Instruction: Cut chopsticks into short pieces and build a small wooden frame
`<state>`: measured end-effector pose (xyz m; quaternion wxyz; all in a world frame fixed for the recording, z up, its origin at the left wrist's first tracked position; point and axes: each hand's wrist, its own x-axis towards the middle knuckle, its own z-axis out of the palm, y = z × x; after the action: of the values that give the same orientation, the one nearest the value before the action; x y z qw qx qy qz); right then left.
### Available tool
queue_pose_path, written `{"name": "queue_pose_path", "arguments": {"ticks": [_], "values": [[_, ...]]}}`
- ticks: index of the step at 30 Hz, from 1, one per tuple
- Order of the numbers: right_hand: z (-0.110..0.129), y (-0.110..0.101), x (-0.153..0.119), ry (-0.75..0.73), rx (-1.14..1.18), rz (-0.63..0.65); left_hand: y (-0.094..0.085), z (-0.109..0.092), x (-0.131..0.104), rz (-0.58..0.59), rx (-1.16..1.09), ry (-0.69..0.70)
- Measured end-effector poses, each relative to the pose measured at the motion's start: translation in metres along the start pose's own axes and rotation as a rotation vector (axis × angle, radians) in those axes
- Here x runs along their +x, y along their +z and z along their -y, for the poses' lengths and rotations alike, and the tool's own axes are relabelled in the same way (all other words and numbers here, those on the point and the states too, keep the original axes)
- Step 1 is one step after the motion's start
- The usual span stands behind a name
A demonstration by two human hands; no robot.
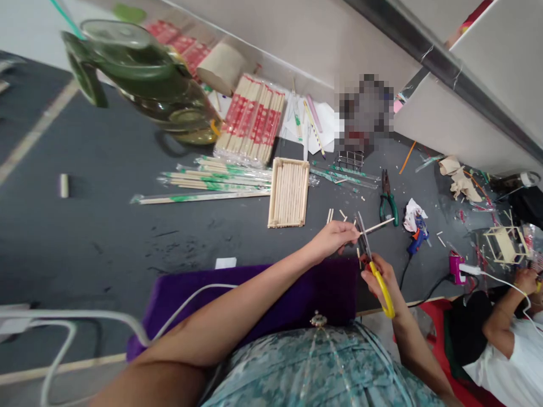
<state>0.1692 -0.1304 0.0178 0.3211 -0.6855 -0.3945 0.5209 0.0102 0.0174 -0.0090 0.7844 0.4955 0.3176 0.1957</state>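
My left hand (337,236) is closed on one end of a thin wooden chopstick (379,225), which sticks out to the right. In my right hand (379,277) is a pair of scissors with yellow handles (385,294); its blades stand around the chopstick close to my left fingertips. Short cut pieces of stick (330,216) lie just beyond my left hand. Farther off to the left, a small rectangular panel of glued sticks with a raised rim (289,195) lies flat on the dark table.
Wrapped chopsticks (220,180) and a red-banded bundle (252,121) lie at the back, beside a green pitcher (156,85). To the right are green-handled pliers (387,203), a blue glue gun (418,237) and a pink adapter (457,268). A co-worker (504,339) sits at right.
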Motion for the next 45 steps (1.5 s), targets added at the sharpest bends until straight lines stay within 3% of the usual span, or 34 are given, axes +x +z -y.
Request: {"name": "queue_pose_path", "arguments": {"ticks": [5, 10, 14, 20, 23, 27, 33, 37, 41, 43, 45], "values": [[0.008, 0.006, -0.002, -0.002, -0.025, -0.059, 0.001, -0.005, -0.009, -0.197, 0.494, 0.294], [0.012, 0.004, -0.004, -0.003, -0.006, -0.039, 0.003, -0.010, -0.013, -0.186, 0.610, 0.414], [0.014, -0.003, -0.006, -0.001, 0.021, 0.035, 0.001, -0.009, -0.011, -0.149, 0.506, 0.347], [0.008, -0.008, -0.002, 0.018, 0.061, 0.088, -0.001, 0.000, -0.002, -0.029, 0.127, 0.081], [0.001, -0.009, 0.003, 0.003, 0.080, 0.084, 0.000, 0.004, 0.001, -0.030, 0.006, 0.027], [-0.004, -0.008, 0.007, 0.008, 0.033, 0.072, -0.001, 0.005, 0.003, -0.044, -0.011, 0.019], [0.005, 0.001, 0.004, 0.015, -0.018, -0.012, -0.002, 0.003, -0.001, -0.074, 0.169, 0.101], [0.010, -0.003, 0.000, 0.019, -0.011, 0.028, 0.000, 0.002, -0.003, -0.121, 0.216, 0.158], [0.006, -0.012, -0.003, -0.019, -0.040, 0.091, -0.004, -0.003, 0.000, -0.199, -0.025, 0.127], [0.001, -0.017, -0.004, -0.053, -0.127, 0.018, -0.008, -0.008, 0.001, -0.213, -0.222, 0.097], [-0.003, -0.021, -0.002, -0.063, -0.284, -0.145, -0.010, -0.012, 0.001, -0.179, -0.371, 0.069]]}}
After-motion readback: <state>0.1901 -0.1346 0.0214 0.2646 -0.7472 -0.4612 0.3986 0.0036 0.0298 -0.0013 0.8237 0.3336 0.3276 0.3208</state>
